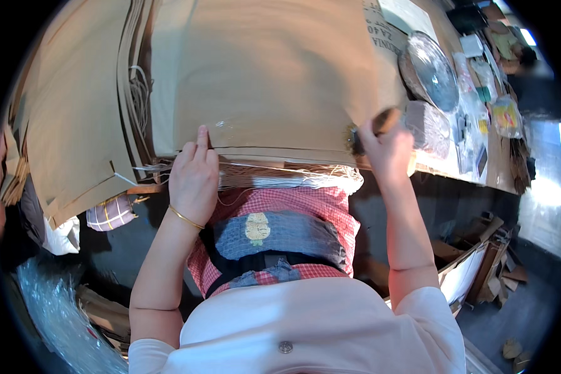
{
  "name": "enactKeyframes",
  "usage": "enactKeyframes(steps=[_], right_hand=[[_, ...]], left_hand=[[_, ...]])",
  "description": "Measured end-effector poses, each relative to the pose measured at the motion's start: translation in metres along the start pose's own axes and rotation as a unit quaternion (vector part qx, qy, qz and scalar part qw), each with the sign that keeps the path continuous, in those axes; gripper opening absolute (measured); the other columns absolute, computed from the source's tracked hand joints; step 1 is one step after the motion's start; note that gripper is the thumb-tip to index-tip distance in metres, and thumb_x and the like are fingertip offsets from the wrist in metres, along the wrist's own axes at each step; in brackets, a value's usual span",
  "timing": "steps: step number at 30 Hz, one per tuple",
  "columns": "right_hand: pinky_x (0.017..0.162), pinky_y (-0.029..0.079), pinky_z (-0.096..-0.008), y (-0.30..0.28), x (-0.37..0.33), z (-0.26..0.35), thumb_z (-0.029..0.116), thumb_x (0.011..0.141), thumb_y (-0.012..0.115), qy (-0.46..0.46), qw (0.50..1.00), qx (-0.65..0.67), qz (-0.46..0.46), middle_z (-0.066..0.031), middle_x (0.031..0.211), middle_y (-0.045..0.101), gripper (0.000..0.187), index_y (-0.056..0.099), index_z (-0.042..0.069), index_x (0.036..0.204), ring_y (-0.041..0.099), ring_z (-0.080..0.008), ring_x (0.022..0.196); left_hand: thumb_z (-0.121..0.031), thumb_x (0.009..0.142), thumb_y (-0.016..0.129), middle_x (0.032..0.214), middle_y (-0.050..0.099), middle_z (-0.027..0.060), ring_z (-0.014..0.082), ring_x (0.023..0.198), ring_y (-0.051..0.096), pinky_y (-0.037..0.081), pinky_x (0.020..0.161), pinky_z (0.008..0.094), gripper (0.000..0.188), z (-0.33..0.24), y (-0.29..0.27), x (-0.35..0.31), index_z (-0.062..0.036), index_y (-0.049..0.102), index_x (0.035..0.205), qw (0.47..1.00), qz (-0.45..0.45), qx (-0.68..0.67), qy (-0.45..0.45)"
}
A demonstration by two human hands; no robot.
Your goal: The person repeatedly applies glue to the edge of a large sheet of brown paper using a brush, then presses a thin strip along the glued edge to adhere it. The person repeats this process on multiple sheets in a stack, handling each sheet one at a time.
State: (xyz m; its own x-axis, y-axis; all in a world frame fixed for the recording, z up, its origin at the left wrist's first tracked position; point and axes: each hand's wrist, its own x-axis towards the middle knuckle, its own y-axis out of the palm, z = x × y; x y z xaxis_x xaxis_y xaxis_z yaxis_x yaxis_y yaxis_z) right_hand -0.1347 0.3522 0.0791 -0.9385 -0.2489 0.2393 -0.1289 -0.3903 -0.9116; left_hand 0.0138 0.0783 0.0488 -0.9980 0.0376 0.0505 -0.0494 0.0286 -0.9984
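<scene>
A large brown paper sheet (274,75) lies on a layered stack across the table in front of me. My left hand (194,173) rests at its near left edge, index finger stretched out on the paper beside a small shiny patch. At the near right corner my right hand (389,149) is closed round a brush with a wooden handle (386,119). The brush's bristles (354,139) touch or hover just over the paper; I cannot tell which. White string and ragged layered edges (293,176) hang below the sheet's near side.
Another brown paper stack (75,106) lies left, with a coil of string (138,93) in the gap. To the right stand a round metal basin (439,71) and a grey block (427,128), then plastic bags (505,115). Cardboard pieces (480,265) lean below the table at right.
</scene>
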Motion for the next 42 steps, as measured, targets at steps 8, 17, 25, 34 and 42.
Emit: enactKeyframes(steps=[8, 17, 25, 34, 42], right_hand=[[0.055, 0.041, -0.0186, -0.053, 0.015, -0.007, 0.019, 0.083, 0.070, 0.135, 0.813, 0.561, -0.082, -0.0008, 0.073, 0.064, 0.015, 0.070, 0.004, 0.085, 0.054, -0.0056, 0.063], [0.073, 0.050, -0.0371, -0.071, -0.008, -0.161, -0.008, 0.072, 0.058, -0.103, 0.983, -0.133, -0.078, -0.0128, 0.090, 0.061, 0.039, 0.066, 0.006, 0.108, 0.060, -0.0297, 0.082], [0.082, 0.046, -0.0321, 0.009, -0.101, 0.011, 0.008, 0.086, 0.061, -0.161, 0.848, 0.414, 0.290, -0.0122, 0.100, 0.064, 0.025, 0.063, 0.003, 0.110, 0.058, -0.0212, 0.094], [0.068, 0.045, -0.0221, -0.048, -0.021, -0.056, -0.001, 0.083, 0.063, 0.011, 0.930, 0.346, 0.123, -0.0057, 0.084, 0.066, 0.009, 0.067, -0.004, 0.089, 0.060, -0.0111, 0.079], [0.055, 0.045, -0.0229, 0.030, -0.014, -0.076, 0.006, 0.078, 0.068, -0.034, 0.965, 0.252, 0.059, -0.0009, 0.064, 0.053, 0.009, 0.062, -0.001, 0.080, 0.052, -0.0103, 0.056]], left_hand=[[0.002, 0.066, 0.056, 0.132, 0.049, 0.0219, 0.0295, 0.098, 0.053, 0.045, 0.088, 0.0344, 0.016, 0.003, 0.000, 0.001, 0.0027, 0.057, 0.083, 1.000, -0.006, -0.008, 0.002], [-0.002, 0.087, 0.056, 0.110, 0.059, 0.0156, 0.0198, 0.093, 0.055, 0.044, 0.080, 0.0293, 0.004, -0.008, -0.034, -0.017, -0.0018, 0.052, 0.086, 0.902, 0.012, -0.427, -0.059], [0.000, 0.088, 0.057, 0.078, 0.057, 0.0057, 0.0099, 0.068, 0.052, 0.042, 0.061, 0.0215, 0.003, -0.023, -0.109, -0.030, 0.0013, 0.055, 0.088, 0.767, -0.032, -0.639, -0.048], [0.002, 0.077, 0.066, 0.070, 0.058, 0.0055, 0.0157, 0.061, 0.055, 0.044, 0.058, 0.0254, 0.005, 0.044, -0.072, 0.011, 0.0000, 0.064, 0.081, 0.923, -0.081, -0.364, -0.096], [-0.006, 0.073, 0.070, 0.077, 0.060, 0.0088, 0.0237, 0.075, 0.060, 0.046, 0.067, 0.0321, 0.008, 0.048, 0.000, 0.031, -0.0017, 0.064, 0.077, 0.956, -0.064, -0.266, -0.108]])
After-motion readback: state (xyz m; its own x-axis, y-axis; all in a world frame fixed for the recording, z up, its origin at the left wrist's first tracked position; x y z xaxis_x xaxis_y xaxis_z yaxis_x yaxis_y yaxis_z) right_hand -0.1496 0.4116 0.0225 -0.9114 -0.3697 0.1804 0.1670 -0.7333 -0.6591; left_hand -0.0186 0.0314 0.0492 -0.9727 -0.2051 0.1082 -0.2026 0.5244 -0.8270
